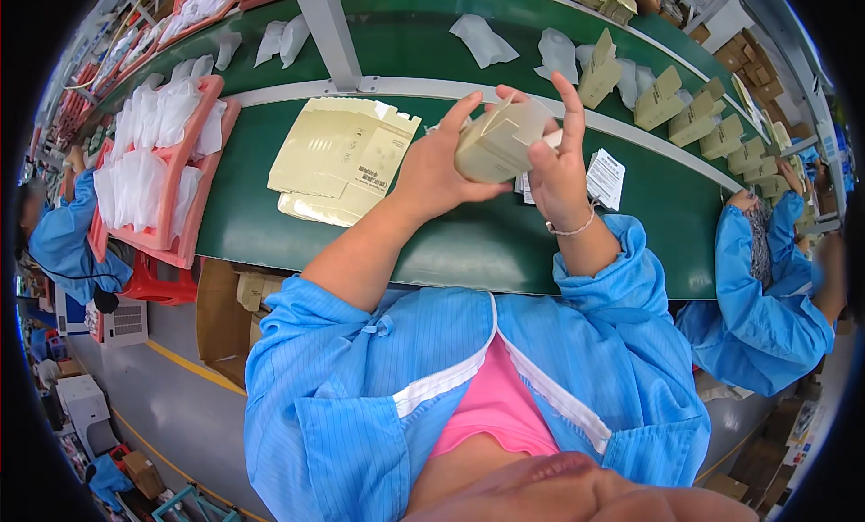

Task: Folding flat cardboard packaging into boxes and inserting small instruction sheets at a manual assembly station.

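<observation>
A small cream carton [496, 144] is tilted up over the green worktable, and my left hand [432, 172] is wrapped round its left side with the thumb beneath. At the carton's right end, where a pale flap shows, I have my right hand [560, 175] with thumb and forefinger spread apart. Whether the right thumb presses on the flap is hard to see. Flat cream carton blanks [333, 157] lie stacked on the table to the left of my hands. Beyond my right wrist lies a printed white leaflet [605, 178], and more paper shows partly behind that hand.
Pink trays [171, 238] of white-wrapped items stand at the left. A metal post [326, 36] and rail divide the table from a green belt [396, 27] carrying white pouches and a row of open cartons [658, 99]. Co-workers in blue [766, 297] sit at both sides.
</observation>
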A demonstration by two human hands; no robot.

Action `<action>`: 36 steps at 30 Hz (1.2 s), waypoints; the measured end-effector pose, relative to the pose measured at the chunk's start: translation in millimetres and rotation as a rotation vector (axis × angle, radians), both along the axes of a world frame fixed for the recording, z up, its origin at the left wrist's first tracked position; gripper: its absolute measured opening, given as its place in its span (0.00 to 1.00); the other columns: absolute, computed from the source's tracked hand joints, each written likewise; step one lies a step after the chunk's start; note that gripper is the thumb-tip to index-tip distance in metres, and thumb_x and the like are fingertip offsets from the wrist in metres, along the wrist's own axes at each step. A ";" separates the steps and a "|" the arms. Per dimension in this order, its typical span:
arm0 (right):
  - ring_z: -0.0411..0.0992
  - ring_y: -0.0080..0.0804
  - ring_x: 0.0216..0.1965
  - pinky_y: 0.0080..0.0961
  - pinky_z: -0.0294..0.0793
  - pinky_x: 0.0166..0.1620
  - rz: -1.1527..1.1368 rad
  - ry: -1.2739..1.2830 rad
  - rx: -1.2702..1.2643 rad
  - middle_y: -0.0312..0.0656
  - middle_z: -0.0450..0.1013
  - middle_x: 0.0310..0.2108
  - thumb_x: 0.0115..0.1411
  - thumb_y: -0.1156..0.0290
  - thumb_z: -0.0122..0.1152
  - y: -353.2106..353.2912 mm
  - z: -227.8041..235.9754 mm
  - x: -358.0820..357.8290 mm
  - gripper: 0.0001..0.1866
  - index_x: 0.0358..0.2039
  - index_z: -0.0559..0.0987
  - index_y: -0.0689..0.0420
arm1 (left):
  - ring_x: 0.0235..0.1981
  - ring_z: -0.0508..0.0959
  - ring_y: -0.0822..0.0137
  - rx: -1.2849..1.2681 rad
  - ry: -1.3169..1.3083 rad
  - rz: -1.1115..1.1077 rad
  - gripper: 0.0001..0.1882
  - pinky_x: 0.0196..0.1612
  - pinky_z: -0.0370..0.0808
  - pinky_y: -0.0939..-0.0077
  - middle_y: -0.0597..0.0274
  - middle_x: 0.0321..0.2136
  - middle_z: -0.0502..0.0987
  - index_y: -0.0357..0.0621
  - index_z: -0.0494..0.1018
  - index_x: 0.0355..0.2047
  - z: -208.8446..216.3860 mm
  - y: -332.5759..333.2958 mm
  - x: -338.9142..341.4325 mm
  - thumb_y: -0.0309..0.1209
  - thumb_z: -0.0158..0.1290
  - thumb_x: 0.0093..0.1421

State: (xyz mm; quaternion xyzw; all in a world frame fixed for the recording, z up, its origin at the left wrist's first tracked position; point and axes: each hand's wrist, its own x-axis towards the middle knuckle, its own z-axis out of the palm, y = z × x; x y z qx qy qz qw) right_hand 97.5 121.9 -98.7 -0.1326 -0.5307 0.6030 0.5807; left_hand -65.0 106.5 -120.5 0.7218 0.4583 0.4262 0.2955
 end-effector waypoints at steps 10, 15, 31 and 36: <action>0.66 0.38 0.53 0.32 0.64 0.57 0.109 -0.001 -0.081 0.51 0.67 0.51 0.58 0.69 0.58 -9.3 9.1 -7.2 0.37 0.63 0.49 0.50 | 0.33 0.79 0.54 0.714 -0.038 0.061 0.50 0.31 0.77 0.69 0.57 0.38 0.76 0.61 0.56 0.57 -29.5 16.8 -2.3 0.38 0.71 0.33; 0.66 0.35 0.53 0.30 0.65 0.56 0.148 -0.092 -0.088 0.49 0.68 0.52 0.59 0.69 0.56 -7.4 9.3 -3.5 0.26 0.58 0.62 0.54 | 0.32 0.79 0.54 0.714 -0.017 0.069 0.50 0.30 0.77 0.69 0.57 0.37 0.76 0.63 0.56 0.57 -32.8 14.2 -0.9 0.39 0.71 0.34; 0.69 0.33 0.51 0.27 0.68 0.52 -0.062 -0.449 0.122 0.42 0.70 0.50 0.53 0.75 0.62 -11.4 6.9 11.8 0.24 0.52 0.71 0.58 | 0.41 0.77 0.53 0.495 0.062 0.041 0.58 0.37 0.76 0.68 0.52 0.44 0.72 0.52 0.42 0.62 -20.9 3.0 -0.2 0.38 0.70 0.38; 0.68 0.38 0.53 0.32 0.66 0.55 -0.451 -0.580 0.627 0.43 0.69 0.51 0.46 0.78 0.67 1.6 -7.4 25.3 0.33 0.54 0.67 0.54 | 0.49 0.73 0.55 0.160 -0.537 -0.021 0.53 0.46 0.72 0.70 0.51 0.52 0.68 0.49 0.39 0.63 -28.3 20.9 -3.3 0.37 0.66 0.46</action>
